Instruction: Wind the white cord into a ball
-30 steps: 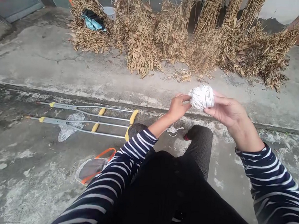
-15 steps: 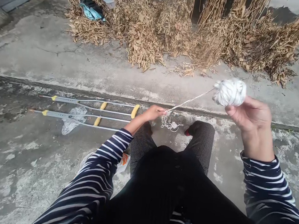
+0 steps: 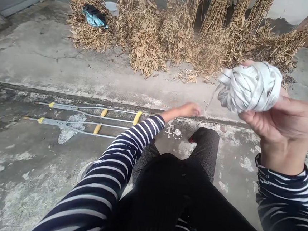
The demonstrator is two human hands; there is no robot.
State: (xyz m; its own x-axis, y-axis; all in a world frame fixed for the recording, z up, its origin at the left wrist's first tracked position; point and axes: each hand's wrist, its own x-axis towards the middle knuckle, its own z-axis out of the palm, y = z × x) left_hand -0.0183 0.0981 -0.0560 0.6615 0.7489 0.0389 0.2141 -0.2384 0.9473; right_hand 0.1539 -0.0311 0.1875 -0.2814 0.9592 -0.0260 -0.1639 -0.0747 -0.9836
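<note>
A ball of flat white cord with thin dark lines is wound thick and held up at the right. My right hand is closed round its near end, with a fingertip showing behind it. From the ball's left side a loose strand of cord drops toward my left hand. My left hand is closed at the strand's lower end, its fingers slightly blurred. On the ground below it, between my feet, lie a few loops and a small tangle of white cord.
Two crutches with yellow pads lie on the ground at left, a clear plastic bag among them. Across the low concrete step, dry plant bundles lean on the wall. Dark and blue cloth rests on them.
The ball in my right hand has come closer and slightly higher to the right. My left hand has moved right, toward the ball. The strand, taut before, now hangs slack and short.
</note>
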